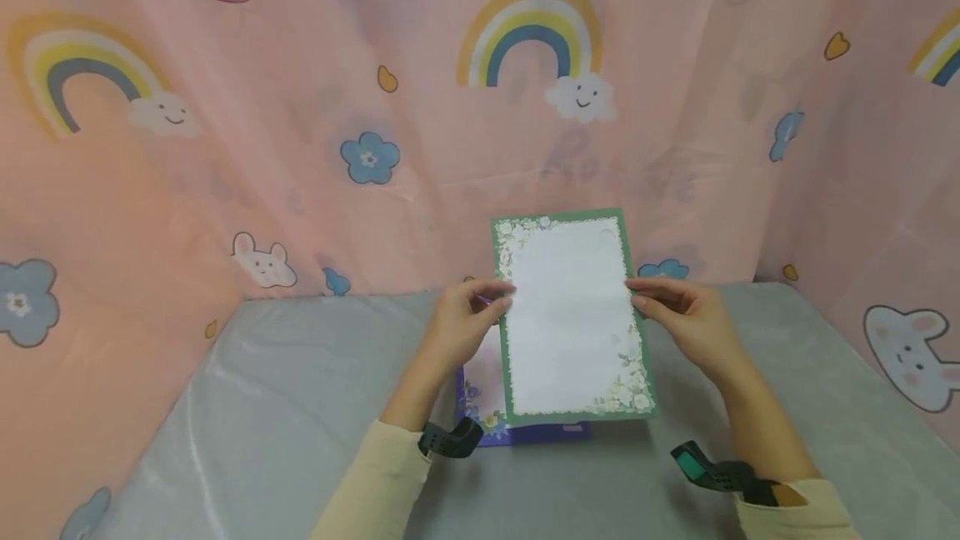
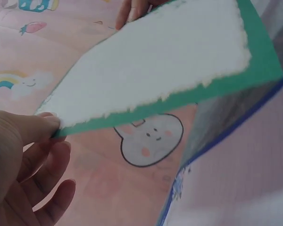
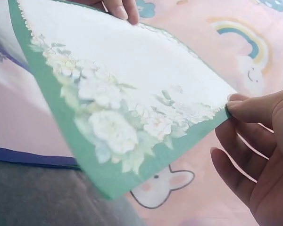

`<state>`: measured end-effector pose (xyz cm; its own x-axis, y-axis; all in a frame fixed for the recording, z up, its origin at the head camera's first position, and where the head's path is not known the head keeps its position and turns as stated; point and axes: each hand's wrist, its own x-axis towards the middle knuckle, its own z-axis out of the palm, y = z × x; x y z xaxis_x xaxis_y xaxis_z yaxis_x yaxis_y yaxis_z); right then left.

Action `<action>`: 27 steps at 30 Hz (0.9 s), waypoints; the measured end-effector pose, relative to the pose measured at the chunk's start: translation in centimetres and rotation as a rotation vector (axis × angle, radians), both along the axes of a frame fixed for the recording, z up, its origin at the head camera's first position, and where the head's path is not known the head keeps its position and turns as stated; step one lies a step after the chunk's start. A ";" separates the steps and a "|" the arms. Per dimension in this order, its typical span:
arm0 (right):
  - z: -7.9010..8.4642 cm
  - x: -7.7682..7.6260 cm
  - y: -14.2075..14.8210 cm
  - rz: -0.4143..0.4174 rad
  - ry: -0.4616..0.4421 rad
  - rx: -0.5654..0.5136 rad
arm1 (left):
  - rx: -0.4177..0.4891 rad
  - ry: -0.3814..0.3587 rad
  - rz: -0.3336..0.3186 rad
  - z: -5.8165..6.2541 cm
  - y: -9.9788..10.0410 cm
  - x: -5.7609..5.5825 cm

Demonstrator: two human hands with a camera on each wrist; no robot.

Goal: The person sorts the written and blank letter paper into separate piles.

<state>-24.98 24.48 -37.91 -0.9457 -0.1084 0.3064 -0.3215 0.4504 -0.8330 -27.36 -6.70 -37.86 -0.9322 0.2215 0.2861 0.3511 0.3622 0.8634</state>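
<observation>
Both hands hold up a sheet of stationery paper (image 1: 567,319) with a green border and white flowers at two corners. My left hand (image 1: 463,315) pinches its left edge between thumb and fingers; in the left wrist view the thumb (image 2: 40,129) lies on the front face. On the opposite edge, my right hand (image 1: 690,319) pinches the sheet, and the right wrist view shows the thumb (image 3: 254,108) on top. Behind and below the raised sheet lies a purple-bordered floral sheet (image 1: 480,390), partly hidden by it.
A grey cloth (image 1: 315,407) covers the table. Behind it hangs a pink curtain (image 1: 300,107) printed with rainbows, flowers and rabbits. Dark straps (image 1: 450,438) sit around both wrists, below light sleeves.
</observation>
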 end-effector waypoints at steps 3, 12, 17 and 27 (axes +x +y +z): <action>0.2 0.1 0.6 -0.033 0.024 0.047 | -0.002 0.001 0.018 0.3 1.1 -0.2; 0.7 0.5 2.4 -0.098 0.051 0.071 | 0.059 -0.042 0.044 0.5 4.0 -0.6; 0.9 0.6 3.4 -0.153 0.033 0.054 | 0.166 -0.070 0.052 0.8 5.4 -0.5; 0.9 0.6 4.3 -0.220 0.029 0.026 | 0.247 -0.105 0.068 -0.4 6.9 -0.6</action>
<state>-24.39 28.75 -36.97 -0.9383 0.0914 0.3336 -0.2367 0.5334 -0.8121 -28.00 0.23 -38.22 -0.9699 0.0927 0.2250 0.2373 0.1562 0.9588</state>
